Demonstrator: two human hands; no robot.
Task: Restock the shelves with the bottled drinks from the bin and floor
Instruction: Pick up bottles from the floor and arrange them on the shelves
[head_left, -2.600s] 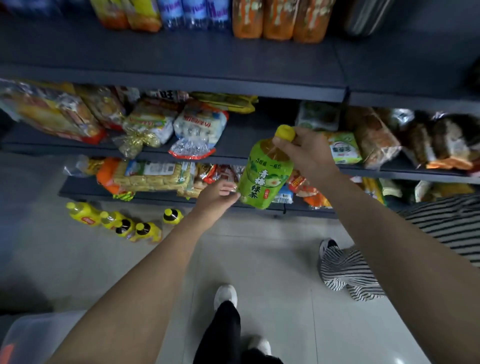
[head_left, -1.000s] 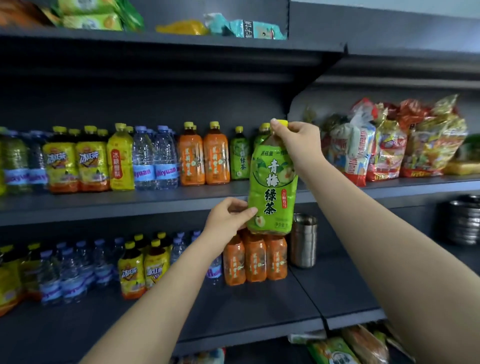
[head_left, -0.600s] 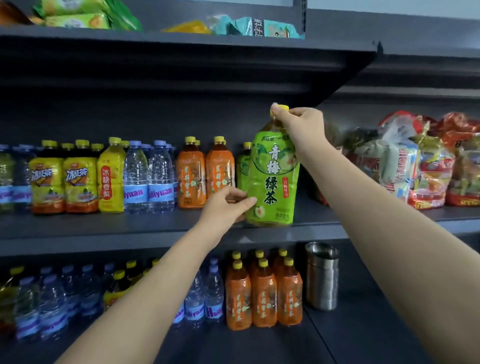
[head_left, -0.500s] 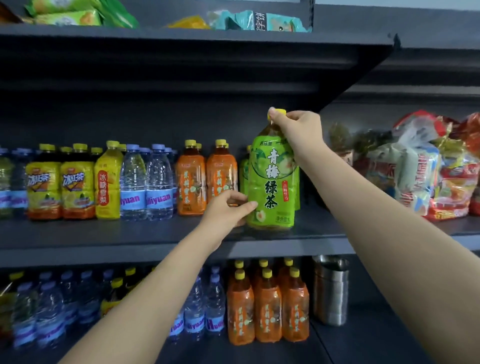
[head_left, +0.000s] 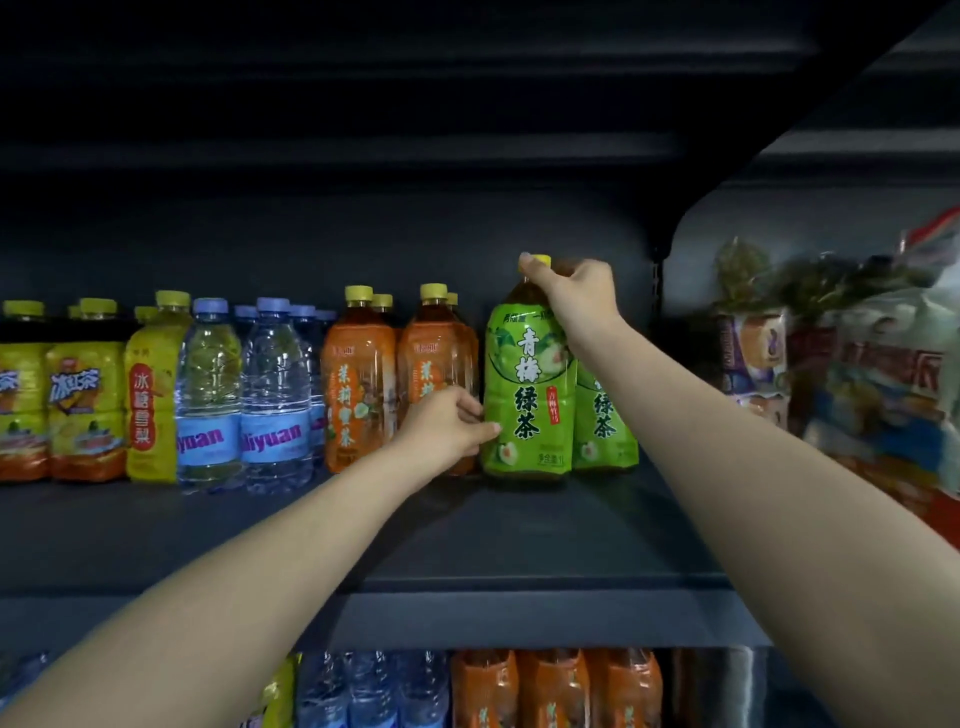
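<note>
We log the green plum tea bottle (head_left: 527, 395) standing upright on the dark shelf (head_left: 467, 545). Right hand (head_left: 571, 291) pinches its yellow cap (head_left: 541, 260) from above. Left hand (head_left: 447, 428) grips its lower left side, thumb on the label. Touching its right: a second green tea bottle (head_left: 605, 421). Just left: orange tea bottles (head_left: 358, 384), then water bottles (head_left: 272, 405). Well right: snack bags (head_left: 872, 374).
</note>
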